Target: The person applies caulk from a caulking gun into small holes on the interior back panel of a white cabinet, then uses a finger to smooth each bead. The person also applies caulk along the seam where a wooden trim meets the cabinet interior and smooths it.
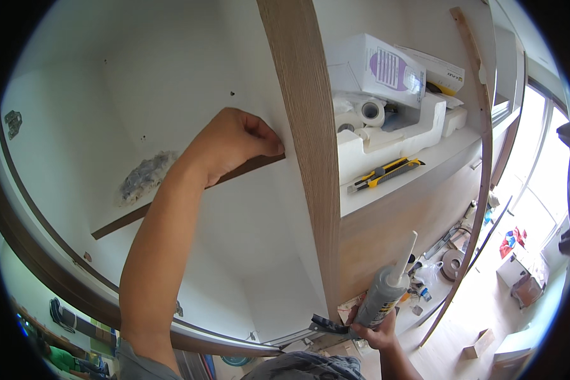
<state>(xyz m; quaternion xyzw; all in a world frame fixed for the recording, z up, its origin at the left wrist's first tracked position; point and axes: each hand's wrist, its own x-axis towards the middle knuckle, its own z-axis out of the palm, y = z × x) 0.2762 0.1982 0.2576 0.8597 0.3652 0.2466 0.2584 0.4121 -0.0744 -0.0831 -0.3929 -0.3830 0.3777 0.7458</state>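
Observation:
My left hand [250, 140] is curled with fingertips pressed together at the right end of a brown-edged white shelf [118, 221], beside the wooden cabinet upright [303, 155]; what they grip, if anything, is hidden. A crumpled clear plastic bag [144, 177] lies on that shelf, left of my hand. Low at the right, my right hand [377, 329] is closed round a caulking gun [330, 326] with a grey sealant tube [381, 299], its white nozzle pointing up.
The right shelf [354, 204] holds boxes [389, 69], a foam tray with rolls, and two yellow utility knives [386, 174]. A curved strip [478, 215] runs down the right side. Tools lie below, a wood block [478, 344] on the floor. A person in green [57, 354] is at lower left.

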